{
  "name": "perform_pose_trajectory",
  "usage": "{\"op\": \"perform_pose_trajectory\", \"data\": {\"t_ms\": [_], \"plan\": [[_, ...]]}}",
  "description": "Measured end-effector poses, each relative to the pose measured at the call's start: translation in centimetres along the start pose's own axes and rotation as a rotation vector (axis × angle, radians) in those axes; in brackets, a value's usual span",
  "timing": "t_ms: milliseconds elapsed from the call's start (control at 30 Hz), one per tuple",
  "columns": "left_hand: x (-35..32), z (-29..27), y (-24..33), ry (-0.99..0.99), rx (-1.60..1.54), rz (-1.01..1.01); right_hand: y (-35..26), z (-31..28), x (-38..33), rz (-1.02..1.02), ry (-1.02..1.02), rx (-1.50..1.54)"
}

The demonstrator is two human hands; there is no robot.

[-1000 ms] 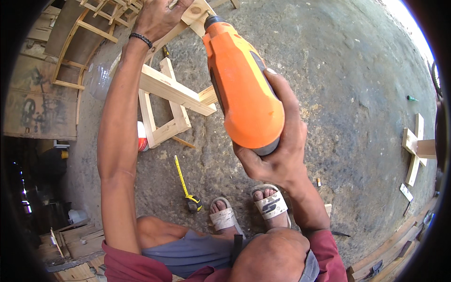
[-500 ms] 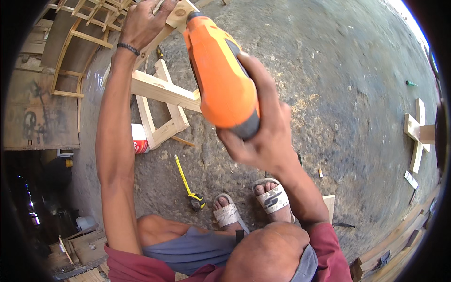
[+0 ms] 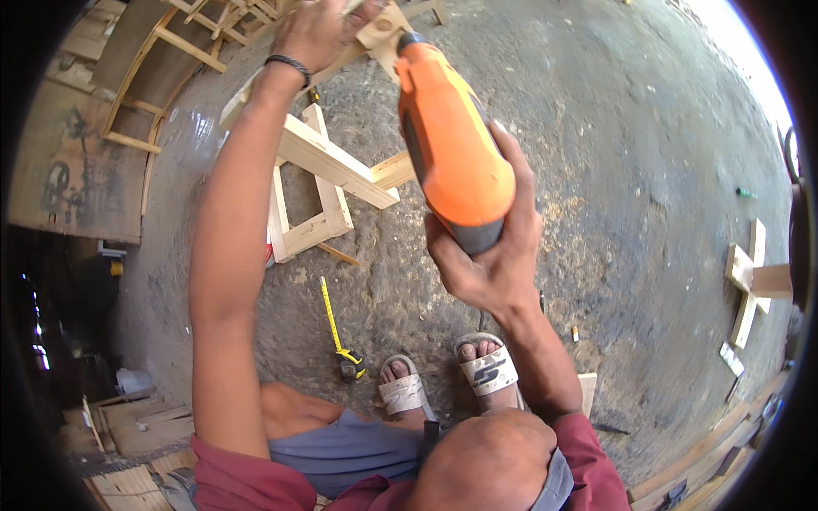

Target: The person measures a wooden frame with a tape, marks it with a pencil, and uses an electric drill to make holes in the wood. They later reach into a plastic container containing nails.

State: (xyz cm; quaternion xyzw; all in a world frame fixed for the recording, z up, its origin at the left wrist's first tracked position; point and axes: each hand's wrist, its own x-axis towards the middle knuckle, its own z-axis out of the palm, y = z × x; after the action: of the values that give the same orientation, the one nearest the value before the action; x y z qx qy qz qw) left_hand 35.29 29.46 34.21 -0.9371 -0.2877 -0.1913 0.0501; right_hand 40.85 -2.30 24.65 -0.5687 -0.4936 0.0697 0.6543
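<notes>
My right hand (image 3: 490, 260) grips an orange power drill (image 3: 447, 145) by its rear, the nose aimed up and away at a small wooden block (image 3: 385, 32). My left hand (image 3: 317, 30) reaches to the top of the view and holds that wooden piece beside the drill's tip. A black band sits on the left wrist. Below the arm lies a pale wooden frame (image 3: 311, 183) on the concrete floor (image 3: 613, 170).
A yellow tape measure (image 3: 338, 328) lies extended on the ground by my sandalled feet (image 3: 443, 379). A wooden cross piece (image 3: 750, 281) lies at the right. Curved wooden frames (image 3: 145, 102) stand at the upper left; planks lie at the lower left and lower right.
The drill and both hands have shifted slightly left and up in the picture as the view moved. The drill's nose stays at the wooden piece held by the left hand.
</notes>
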Motion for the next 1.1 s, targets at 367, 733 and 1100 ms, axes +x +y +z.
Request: {"op": "perform_pose_trajectory", "data": {"t_ms": [367,733,1100], "plan": [[-3.5,-4.7,-5.9,-0.385,-0.094,-0.112,-2.4,-4.4,-7.5,0.127,-0.039,0.017],[-17.8,2.8,-11.6,0.629,-1.384,-0.463,-4.6,1.8,-4.5,0.32,-0.163,0.271],[-15.4,6.5,-6.4,0.545,-1.39,-0.394,-1.3,-3.3,-6.4,0.348,-0.379,0.235]]}}
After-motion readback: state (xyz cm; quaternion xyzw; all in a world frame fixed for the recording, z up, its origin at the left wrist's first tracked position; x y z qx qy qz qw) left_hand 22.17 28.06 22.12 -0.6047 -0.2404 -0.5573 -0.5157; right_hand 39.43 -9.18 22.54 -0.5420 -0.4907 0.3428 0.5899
